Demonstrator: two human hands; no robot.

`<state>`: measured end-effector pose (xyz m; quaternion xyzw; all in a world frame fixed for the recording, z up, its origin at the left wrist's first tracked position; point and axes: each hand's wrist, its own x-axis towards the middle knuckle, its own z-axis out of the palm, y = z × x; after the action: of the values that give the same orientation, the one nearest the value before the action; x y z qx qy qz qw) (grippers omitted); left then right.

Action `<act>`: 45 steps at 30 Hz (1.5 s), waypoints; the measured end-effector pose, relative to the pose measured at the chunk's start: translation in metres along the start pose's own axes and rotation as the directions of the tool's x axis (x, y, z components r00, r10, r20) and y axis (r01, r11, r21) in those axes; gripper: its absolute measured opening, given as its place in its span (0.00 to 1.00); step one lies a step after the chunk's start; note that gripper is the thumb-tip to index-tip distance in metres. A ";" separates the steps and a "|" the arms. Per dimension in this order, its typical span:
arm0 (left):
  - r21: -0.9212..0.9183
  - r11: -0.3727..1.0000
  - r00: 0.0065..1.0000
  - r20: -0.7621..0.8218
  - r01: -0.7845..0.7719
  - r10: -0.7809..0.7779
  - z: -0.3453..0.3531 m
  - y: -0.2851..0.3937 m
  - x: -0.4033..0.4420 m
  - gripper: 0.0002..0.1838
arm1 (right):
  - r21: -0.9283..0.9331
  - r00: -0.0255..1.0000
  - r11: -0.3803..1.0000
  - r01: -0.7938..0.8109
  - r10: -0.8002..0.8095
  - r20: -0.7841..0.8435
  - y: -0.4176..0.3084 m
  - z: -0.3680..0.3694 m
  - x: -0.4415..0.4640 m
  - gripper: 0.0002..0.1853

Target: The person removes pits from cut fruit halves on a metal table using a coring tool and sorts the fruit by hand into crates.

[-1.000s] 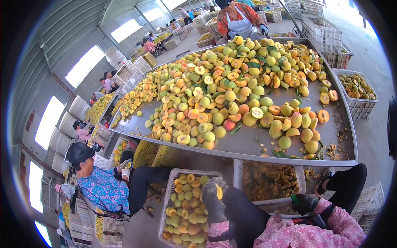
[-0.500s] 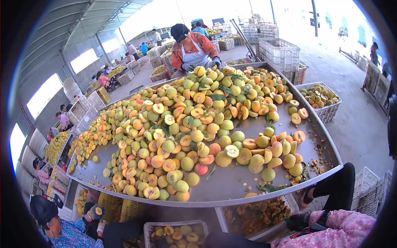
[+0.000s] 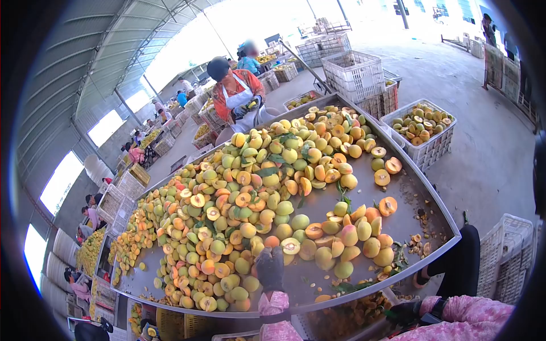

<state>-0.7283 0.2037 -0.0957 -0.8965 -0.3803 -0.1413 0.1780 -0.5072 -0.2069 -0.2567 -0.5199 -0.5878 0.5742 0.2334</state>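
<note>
My left hand (image 3: 270,270), in a dark glove below a pink floral sleeve, reaches over the near edge of a metal table (image 3: 310,281). Its fingers stretch forward against the heap of yellow-green and orange peaches (image 3: 227,227), with an orange-red peach (image 3: 272,241) right at the fingertips. Several fruits are cut in half, such as one peach half (image 3: 290,246) just right of that hand. My right hand (image 3: 402,314), dark-gloved too, stays low at the lower right, below the table's rim. Its fingers look curled, but what they hold is too dark to make out.
Below the near rim is a crate (image 3: 364,310) of brownish fruit pieces. Beyond the right rim stands a white crate (image 3: 424,133) full of peaches. Across the table, a co-worker (image 3: 239,99) in an orange top and gloves sits. Stacked crates (image 3: 500,256) stand at right.
My left hand has come into view and reached up to the peaches. The view has turned, shifting the table's far side left. The co-worker opposite has raised their hands off the heap.
</note>
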 end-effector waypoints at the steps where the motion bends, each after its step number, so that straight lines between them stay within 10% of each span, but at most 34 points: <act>1: -0.189 0.961 0.976 0.120 0.203 -0.182 -0.027 0.027 0.026 0.11 | 0.004 1.000 1.000 0.005 -0.005 -0.010 0.005 -0.004 -0.005 0.14; 4: -0.101 0.897 0.903 0.055 0.430 -0.427 0.024 0.058 0.043 0.11 | -0.236 0.996 0.968 0.082 -0.072 0.051 0.009 -0.018 -0.018 0.19; 7: -0.226 0.911 0.939 0.078 0.345 -0.336 0.014 0.067 0.040 0.14 | -0.019 0.948 0.949 -0.316 0.316 0.045 -0.012 -0.026 -0.021 0.16; 9: -0.827 0.400 0.886 0.229 0.396 -0.404 0.000 0.063 0.034 0.18 | 0.363 0.969 0.900 -0.240 0.244 0.034 -0.008 -0.026 -0.024 0.17; 11: -0.790 0.406 0.859 0.279 0.459 -0.429 -0.046 0.069 0.026 0.21 | 0.539 0.982 0.821 -0.188 0.169 0.085 -0.044 -0.045 -0.027 0.18; 12: -0.910 0.105 0.865 0.339 0.402 -0.370 -0.089 0.084 0.018 0.20 | 0.693 0.988 0.704 -0.152 0.092 0.124 -0.071 -0.056 -0.029 0.19; 13: -0.920 -0.217 0.876 0.380 0.326 -0.298 -0.114 0.093 0.010 0.20 | 0.696 0.987 0.701 -0.156 0.088 0.132 -0.099 -0.064 -0.032 0.19; 19: -0.534 -0.781 0.755 0.643 0.325 -0.126 -0.148 0.145 -0.068 0.18 | 0.462 0.946 0.829 0.314 -0.231 -0.228 -0.198 -0.089 -0.011 0.23; 20: -0.530 -0.785 0.750 0.649 0.322 -0.131 -0.145 0.156 -0.082 0.18 | 0.398 0.918 0.829 0.392 -0.328 -0.222 -0.200 -0.087 -0.003 0.23; 22: -0.938 -0.222 0.886 0.330 0.267 -0.325 -0.139 0.174 -0.101 0.18 | 0.222 0.875 0.853 0.472 -0.425 -0.231 -0.201 -0.081 0.006 0.24; 23: -0.936 -0.228 0.883 0.335 0.270 -0.329 -0.147 0.178 -0.104 0.18 | 0.224 0.879 0.856 0.466 -0.420 -0.225 -0.200 -0.077 0.008 0.24; 25: -0.671 -0.703 0.806 0.538 0.235 -0.244 -0.170 0.187 -0.105 0.20 | 0.030 0.789 0.826 0.563 -0.527 -0.316 -0.202 -0.070 0.010 0.21; 26: -0.667 -0.707 0.803 0.542 0.233 -0.247 -0.174 0.189 -0.107 0.20 | 0.437 0.886 0.779 0.450 -0.328 -0.328 -0.226 -0.068 0.000 0.20; 31: -0.132 -0.991 0.805 0.587 -0.015 -0.091 -0.190 0.196 -0.110 0.25 | 0.678 0.965 0.697 0.235 -0.080 -0.251 -0.230 -0.063 -0.017 0.20; 32: -0.663 -0.734 0.850 0.464 0.146 -0.250 -0.187 0.201 -0.113 0.25 | 0.647 0.967 0.734 0.206 -0.051 -0.250 -0.232 -0.062 -0.020 0.22; 33: -0.954 -0.202 0.912 0.275 0.220 -0.305 -0.184 0.204 -0.116 0.24 | 0.645 0.966 0.735 0.208 -0.050 -0.253 -0.234 -0.061 -0.023 0.22; 34: -0.954 -0.204 0.913 0.275 0.220 -0.301 -0.180 0.205 -0.121 0.24 | 0.448 0.951 0.853 0.270 -0.161 -0.265 -0.236 -0.060 -0.026 0.22; 36: -0.514 -0.850 0.838 0.509 0.113 -0.197 -0.179 0.205 -0.127 0.23 | 0.227 0.930 0.918 0.324 -0.266 -0.254 -0.229 -0.056 -0.026 0.22; 39: -0.081 -0.997 0.838 0.544 0.015 -0.032 -0.196 0.209 -0.119 0.24 | -0.243 0.889 0.916 0.320 -0.379 -0.257 -0.206 -0.047 -0.018 0.21; 40: -0.080 -0.997 0.838 0.545 0.014 -0.032 -0.200 0.213 -0.118 0.24 | -0.217 0.890 0.923 0.319 -0.370 -0.267 -0.207 -0.045 -0.018 0.18; 41: -0.603 -0.783 0.859 0.472 0.151 -0.198 -0.203 0.218 -0.117 0.25 | -0.191 0.890 0.928 0.318 -0.362 -0.277 -0.209 -0.043 -0.019 0.15; 42: -0.924 -0.304 0.901 0.322 0.232 -0.292 -0.205 0.221 -0.117 0.27 | -0.190 0.890 0.929 0.318 -0.361 -0.278 -0.215 -0.045 -0.022 0.15; 43: -0.924 -0.304 0.900 0.322 0.232 -0.292 -0.202 0.221 -0.117 0.27 | -0.257 0.877 0.901 0.349 -0.411 -0.251 -0.226 -0.050 -0.026 0.15; 45: -0.169 -0.985 0.754 0.643 -0.030 -0.134 -0.194 0.220 -0.119 0.28 | -0.320 0.862 0.869 0.377 -0.456 -0.222 -0.237 -0.052 -0.030 0.17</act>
<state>-0.6696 -0.0967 -0.0141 -0.0941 -0.2005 -0.4668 -0.8562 -0.5326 -0.1637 -0.0177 -0.4842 -0.7176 0.3426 0.3649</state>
